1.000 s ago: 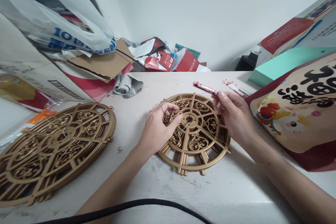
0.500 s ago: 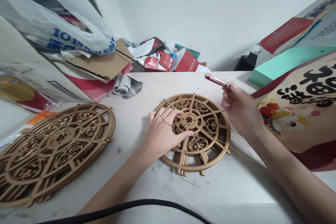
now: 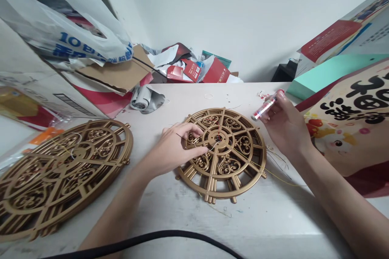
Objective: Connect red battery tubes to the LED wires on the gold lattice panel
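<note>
A round gold openwork disc (image 3: 229,176), ornamented with scrolls and spokes, lies flat on the white table. My left hand (image 3: 174,145) rests over its left side, thumb and fingers apart near the central hub (image 3: 219,139). Thin red and white wires show in the hub, and a dark wire crosses the fingers of this hand. Right of the disc, my right hand (image 3: 287,123) is raised, closed around a slim red-and-white patterned tube (image 3: 264,109) that tilts down to the left; its exact kind is unclear.
Similar gold discs (image 3: 100,190) are stacked at left. A plastic bag (image 3: 91,44) sits above a cardboard box (image 3: 112,77) at upper left. Red packaging (image 3: 215,71) lies at the back, a printed bag (image 3: 358,129) at right. A black cable (image 3: 170,233) crosses the front.
My left hand has drawn back left from the hub. My right hand has turned the tube, so its free end now points down-left rather than up-left.
</note>
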Demonstrator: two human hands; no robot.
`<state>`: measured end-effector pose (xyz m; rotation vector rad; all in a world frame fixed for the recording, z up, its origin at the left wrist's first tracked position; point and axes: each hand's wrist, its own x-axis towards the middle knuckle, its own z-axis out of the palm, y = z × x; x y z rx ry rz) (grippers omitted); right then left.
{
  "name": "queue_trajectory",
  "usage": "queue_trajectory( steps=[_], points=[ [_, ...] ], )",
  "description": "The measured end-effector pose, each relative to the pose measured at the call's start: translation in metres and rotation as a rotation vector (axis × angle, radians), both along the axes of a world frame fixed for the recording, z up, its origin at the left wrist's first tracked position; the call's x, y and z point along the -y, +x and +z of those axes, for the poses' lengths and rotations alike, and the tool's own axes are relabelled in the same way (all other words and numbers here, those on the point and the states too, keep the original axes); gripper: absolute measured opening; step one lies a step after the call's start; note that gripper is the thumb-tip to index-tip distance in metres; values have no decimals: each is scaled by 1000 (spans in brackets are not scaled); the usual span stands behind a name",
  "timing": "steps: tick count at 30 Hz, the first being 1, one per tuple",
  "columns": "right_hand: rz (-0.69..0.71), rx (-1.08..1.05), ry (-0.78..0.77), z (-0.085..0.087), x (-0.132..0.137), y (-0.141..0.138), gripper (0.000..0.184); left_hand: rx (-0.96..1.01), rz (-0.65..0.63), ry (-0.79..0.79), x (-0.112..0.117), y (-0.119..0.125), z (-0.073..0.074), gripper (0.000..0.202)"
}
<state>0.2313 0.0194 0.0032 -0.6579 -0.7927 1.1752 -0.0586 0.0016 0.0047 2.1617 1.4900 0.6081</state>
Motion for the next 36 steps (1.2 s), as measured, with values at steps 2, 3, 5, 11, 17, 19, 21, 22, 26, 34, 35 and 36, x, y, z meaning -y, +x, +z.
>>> queue_trajectory(
  steps=[2,3,5,11,17,19,21,22,26,34,35,36],
  points=[
    [-1,44,-8,0,0,-1,16,3,-58,-26,-1,-7,3,25],
    [-20,90,0,0,1,-2,18,-10,-74,-14,-2,-9,3,25],
    [-78,252,42,-1,2,-3,24,-44,-74,26,-4,-11,3,27],
    [-257,940,173,-5,11,-5,24,-142,-17,16,-6,-5,5,14],
    [-120,1342,194,-12,11,-7,22,-220,-41,16,-3,-2,5,10],
    [-64,1428,192,-15,10,-6,23,-234,-47,30,-4,-2,3,9],
    [-31,1491,185,-18,10,-5,23,-230,-53,30,-5,-1,0,10],
    [-23,1516,180,-19,10,-5,23,-217,-61,22,-6,-1,-1,10],
    [-6,1605,172,-21,9,-5,25,-134,-92,-7,-8,-2,-4,12],
    [43,1655,178,-23,9,-8,27,-23,-111,-73,-10,-5,-8,14],
    [44,1658,177,-23,9,-8,28,-19,-112,-79,-11,-5,-7,14],
    [44,1661,176,-24,9,-8,28,-17,-113,-85,-11,-5,-7,14]
  ],
)
